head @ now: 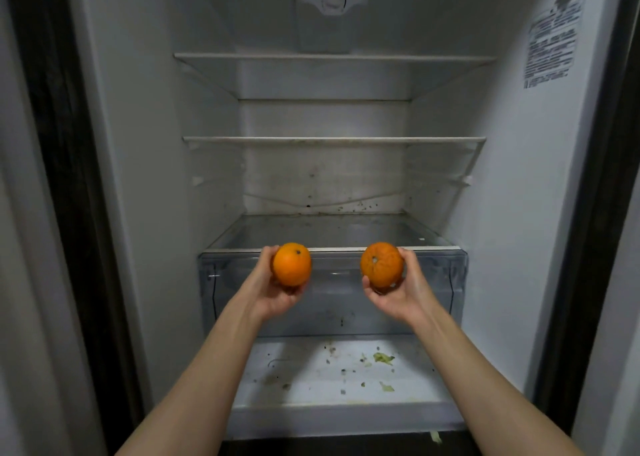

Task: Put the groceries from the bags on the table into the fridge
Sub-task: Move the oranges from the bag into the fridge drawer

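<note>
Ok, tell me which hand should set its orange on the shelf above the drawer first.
Either, narrowly the left: the left hand holds its orange and the right hand its orange level at the shelf edge.

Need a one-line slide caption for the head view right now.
Each hand, left and right, holds an orange before the open fridge's drawer.
</note>
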A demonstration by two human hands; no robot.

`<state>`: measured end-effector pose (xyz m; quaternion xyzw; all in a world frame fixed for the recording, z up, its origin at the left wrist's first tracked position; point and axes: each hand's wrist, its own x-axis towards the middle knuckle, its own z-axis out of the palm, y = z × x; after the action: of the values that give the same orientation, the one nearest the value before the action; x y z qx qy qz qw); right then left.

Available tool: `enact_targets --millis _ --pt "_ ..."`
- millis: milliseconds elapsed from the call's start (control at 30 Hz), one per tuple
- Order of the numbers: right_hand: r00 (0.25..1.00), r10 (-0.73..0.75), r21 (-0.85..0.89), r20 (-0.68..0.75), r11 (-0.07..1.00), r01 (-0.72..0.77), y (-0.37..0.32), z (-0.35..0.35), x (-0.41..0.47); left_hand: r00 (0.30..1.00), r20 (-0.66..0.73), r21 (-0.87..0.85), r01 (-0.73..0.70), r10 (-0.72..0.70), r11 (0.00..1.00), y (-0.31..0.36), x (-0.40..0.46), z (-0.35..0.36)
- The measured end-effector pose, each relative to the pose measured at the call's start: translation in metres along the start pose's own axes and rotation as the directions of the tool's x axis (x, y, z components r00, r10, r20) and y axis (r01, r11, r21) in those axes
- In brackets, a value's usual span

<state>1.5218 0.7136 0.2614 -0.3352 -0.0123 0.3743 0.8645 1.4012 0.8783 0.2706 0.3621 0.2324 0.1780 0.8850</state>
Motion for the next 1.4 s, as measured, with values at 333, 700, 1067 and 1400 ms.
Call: enact_targets --millis 333,700,1067,1400 --pt "0.995 -0.076 -0.166 0.064 0.982 0.086 0.001 -0.023 -0.047 0.992 0.096 0.174 -0.102 0.086 0.979 -0.021 -0.037 -0.025" --pt "0.986 -0.147 -0.476 0.083 0.863 0.169 0.012 -0.05 -0.101 0.979 0.109 0.538 -0.202 0.17 0.818 -0.044 -0.086 -0.049" --pt "0.67 -0.622 -0.862 0.406 -0.016 0.507 -0.021 0.04 -0.063 0.6 0.329 0.833 -0.548 0.729 0.074 -0.002 -0.054 0.036" --pt "0.852 -0.393 -0.852 0.346 -0.512 0.11 -0.006 0.039 -0.018 0.81 0.298 0.947 -0.183 0.505 -0.265 -0.003 -0.019 0.046"
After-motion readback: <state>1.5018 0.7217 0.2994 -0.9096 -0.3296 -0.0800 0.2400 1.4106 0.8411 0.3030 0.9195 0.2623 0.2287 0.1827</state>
